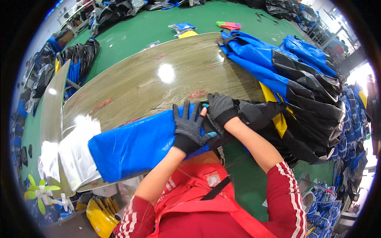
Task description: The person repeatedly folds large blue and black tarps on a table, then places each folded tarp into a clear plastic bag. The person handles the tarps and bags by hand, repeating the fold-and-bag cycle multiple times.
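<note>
A green floor [119, 47] is spreading out around you, and a long wood-grained table [131, 87] is running across in front of you, its glossy top reflecting the lights. A heap of blue and black sheeting [305, 83] is covering the table's right end and spilling past its edge. A folded blue sheet [131, 142] is lying along the near side of the table, and crumpled black material [254, 115] is reaching from your hands toward the heap; I cannot tell whether these 2 are joined. Shiny pale plastic [77, 154] is lying against the blue sheet's left end.

Your left hand [188, 127], in a grey striped glove, is resting palm down on the blue sheet's right end. Its 4 fingers are fanning apart, nearly straight, and its thumb is pointing off to the right. Your right hand [221, 106], gloved alike, is lying just beside it on the black material. Its fingers are bending close together; I cannot tell whether they are pinching the material or only touching it.
</note>
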`<state>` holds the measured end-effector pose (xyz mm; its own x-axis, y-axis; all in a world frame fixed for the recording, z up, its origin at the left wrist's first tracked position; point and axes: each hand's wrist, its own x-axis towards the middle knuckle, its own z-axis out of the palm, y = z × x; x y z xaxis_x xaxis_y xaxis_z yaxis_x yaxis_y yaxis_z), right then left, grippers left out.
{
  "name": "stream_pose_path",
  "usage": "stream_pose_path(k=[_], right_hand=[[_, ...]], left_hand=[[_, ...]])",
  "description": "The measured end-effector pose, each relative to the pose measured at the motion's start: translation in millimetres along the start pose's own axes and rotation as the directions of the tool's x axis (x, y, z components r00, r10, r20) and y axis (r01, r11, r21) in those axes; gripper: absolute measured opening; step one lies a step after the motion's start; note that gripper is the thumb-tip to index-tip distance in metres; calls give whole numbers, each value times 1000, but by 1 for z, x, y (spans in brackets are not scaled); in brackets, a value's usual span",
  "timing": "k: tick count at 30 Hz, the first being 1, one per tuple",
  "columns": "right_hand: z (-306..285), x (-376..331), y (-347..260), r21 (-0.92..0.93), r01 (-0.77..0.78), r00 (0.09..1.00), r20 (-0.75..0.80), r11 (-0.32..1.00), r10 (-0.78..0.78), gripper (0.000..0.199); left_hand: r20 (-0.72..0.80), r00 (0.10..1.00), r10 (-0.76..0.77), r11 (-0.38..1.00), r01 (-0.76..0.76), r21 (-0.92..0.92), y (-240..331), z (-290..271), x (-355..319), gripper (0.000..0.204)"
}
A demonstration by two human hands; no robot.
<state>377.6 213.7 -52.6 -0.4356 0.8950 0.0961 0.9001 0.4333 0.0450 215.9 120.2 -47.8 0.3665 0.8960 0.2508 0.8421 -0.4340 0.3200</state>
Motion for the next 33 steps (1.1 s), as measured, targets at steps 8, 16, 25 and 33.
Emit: stream_pose_path(k=[8, 16, 25, 33], right_hand=[[1, -57, 129, 388, -72, 988, -100, 919, 120, 33], [30, -130, 88, 711, -173, 360, -599, 682, 715, 41], [-34, -107, -6, 723, 66, 915, -318, 687, 247, 47], [-54, -74, -92, 502, 294, 952, -78, 814, -296, 75]], left_hand=[[-19, 992, 127, 991, -127, 39, -2, 42, 15, 94], [76, 994, 83, 993, -76, -87, 28, 57, 50, 109], [49, 993, 111, 989, -106, -102, 34, 29, 40, 78], [64, 997, -37, 955, 54, -292, -28, -87, -61, 54]])
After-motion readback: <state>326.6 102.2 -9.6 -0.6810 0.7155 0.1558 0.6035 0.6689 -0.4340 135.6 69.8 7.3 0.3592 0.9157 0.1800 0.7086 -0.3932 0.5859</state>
